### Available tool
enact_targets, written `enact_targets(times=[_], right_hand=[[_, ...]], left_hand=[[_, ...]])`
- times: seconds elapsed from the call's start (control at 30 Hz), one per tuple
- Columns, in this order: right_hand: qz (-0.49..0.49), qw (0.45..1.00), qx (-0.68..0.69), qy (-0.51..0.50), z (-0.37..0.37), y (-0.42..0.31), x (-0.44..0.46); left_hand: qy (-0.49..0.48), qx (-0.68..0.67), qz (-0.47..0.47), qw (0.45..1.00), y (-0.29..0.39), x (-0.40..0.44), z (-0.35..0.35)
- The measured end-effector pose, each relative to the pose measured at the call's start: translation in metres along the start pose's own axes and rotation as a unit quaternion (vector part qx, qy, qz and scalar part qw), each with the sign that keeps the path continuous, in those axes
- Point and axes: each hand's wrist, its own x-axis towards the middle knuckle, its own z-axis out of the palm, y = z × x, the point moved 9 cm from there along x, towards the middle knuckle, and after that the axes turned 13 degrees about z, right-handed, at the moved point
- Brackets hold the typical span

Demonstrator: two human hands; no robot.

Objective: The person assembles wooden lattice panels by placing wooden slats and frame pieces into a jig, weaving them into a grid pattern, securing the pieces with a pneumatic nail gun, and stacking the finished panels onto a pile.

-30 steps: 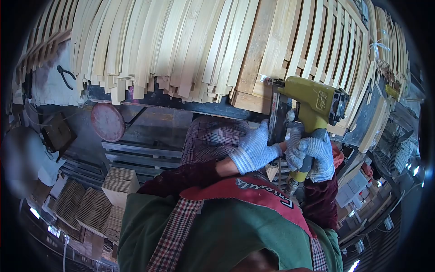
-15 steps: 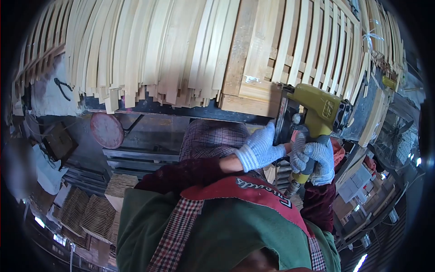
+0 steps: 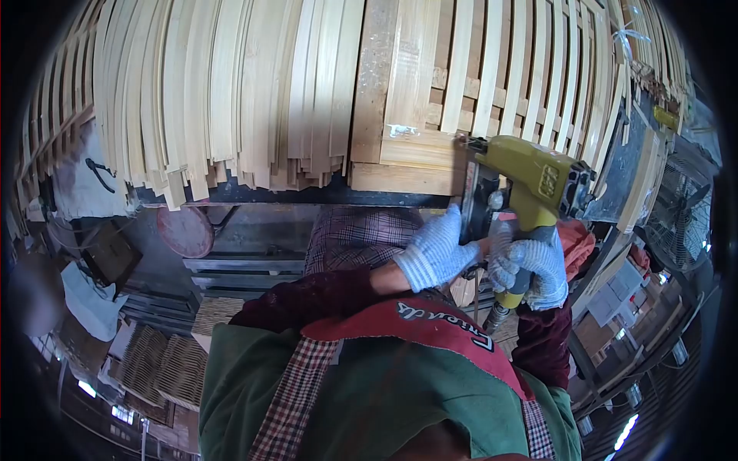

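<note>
An olive-yellow nail gun [image 3: 524, 165] lies sideways at the table's front edge, its nose over the wooden frame [image 3: 419, 154]. My right hand [image 3: 538, 267], in a pale striped knitted glove, is wrapped round its handle. At the lower end of the black magazine [image 3: 478, 203] is my left hand [image 3: 437, 252], gloved alike, its fingers against the magazine and its thumb stretched underneath. Part of the left fingertips is hidden behind the tool. An air-hose fitting [image 3: 498, 315] hangs below the handle. Slim slats [image 3: 492, 69] run across the frame.
Left of the frame, many loose wooden strips [image 3: 223, 92] cover the table. Pliers [image 3: 100, 169] lie farther left. A round red stool [image 3: 184, 230] stands under the edge, with stacked slatted pieces [image 3: 181, 369] on the lower left. At right stands a fan [image 3: 680, 200].
The view has shifted slightly, so the table and frame appear farther left. The nail gun's nose has moved slightly left in view. Both hands keep their hold on the tool.
</note>
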Motion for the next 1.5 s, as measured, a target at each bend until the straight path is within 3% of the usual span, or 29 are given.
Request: enact_targets(times=[0.07,0.3,0.5,0.53,0.67,0.8,1.03,1.13,1.37,1.5], right_hand=[[-0.013,0.999,0.025,0.028,-0.020,0.002,-0.007],[-0.012,0.999,-0.008,0.029,-0.029,-0.007,-0.009],[-0.029,0.998,0.039,0.048,-0.057,-0.011,-0.023],[-0.025,0.997,0.044,0.061,-0.064,-0.010,-0.026],[-0.028,0.998,-0.023,0.042,-0.072,-0.012,-0.019],[-0.026,0.995,0.062,0.072,-0.092,-0.010,-0.028],[-0.021,0.997,0.043,0.068,-0.108,-0.019,-0.031],[-0.025,0.995,0.056,0.084,-0.120,-0.016,-0.037],[-0.054,0.990,0.091,0.090,-0.140,-0.025,-0.052],[-0.028,0.993,0.072,0.091,-0.140,-0.024,-0.049]], left_hand=[[0.005,0.058,0.035,0.998,0.009,0.008,0.007],[0.040,-0.032,0.053,0.997,0.014,0.014,0.016],[-0.028,0.053,0.032,0.998,0.016,0.031,0.046],[-0.003,0.014,0.082,0.997,0.029,0.035,0.042],[0.019,-0.006,0.064,0.998,0.007,0.034,0.055],[-0.036,0.078,0.073,0.994,0.004,0.041,0.074],[-0.044,-0.002,0.026,0.999,0.009,0.052,0.088],[-0.102,0.058,0.006,0.993,0.010,0.057,0.096],[-0.163,0.025,-0.030,0.986,0.033,0.073,0.113],[-0.077,-0.042,0.032,0.996,0.001,0.060,0.129]])
